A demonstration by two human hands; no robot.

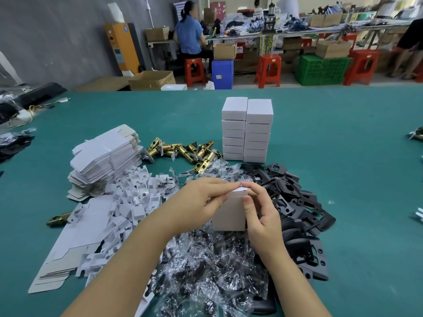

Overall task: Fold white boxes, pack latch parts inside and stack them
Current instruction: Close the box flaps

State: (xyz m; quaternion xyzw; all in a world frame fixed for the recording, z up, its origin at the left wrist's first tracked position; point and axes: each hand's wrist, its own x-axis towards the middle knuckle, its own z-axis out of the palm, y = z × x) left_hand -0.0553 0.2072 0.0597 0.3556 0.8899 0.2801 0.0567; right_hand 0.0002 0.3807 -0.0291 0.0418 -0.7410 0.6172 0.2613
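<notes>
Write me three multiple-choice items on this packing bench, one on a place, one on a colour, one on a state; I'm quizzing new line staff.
1. Where do the brass latches lie?
A. between the flat box blanks and the stacked white boxes
B. right of the black plates
C. on top of the stacks

2. What colour is the table cover?
A. red
B. teal green
C. yellow

3. What state is the white box in the hands in?
A. still a flat blank
B. crushed
C. folded up and standing, held by both hands at its top flap

Key: 1 A, the latches sit in the gap between the two; 2 B, the cloth is teal throughout; 3 C, the left hand and right hand pinch the top edge of an upright box.
</notes>
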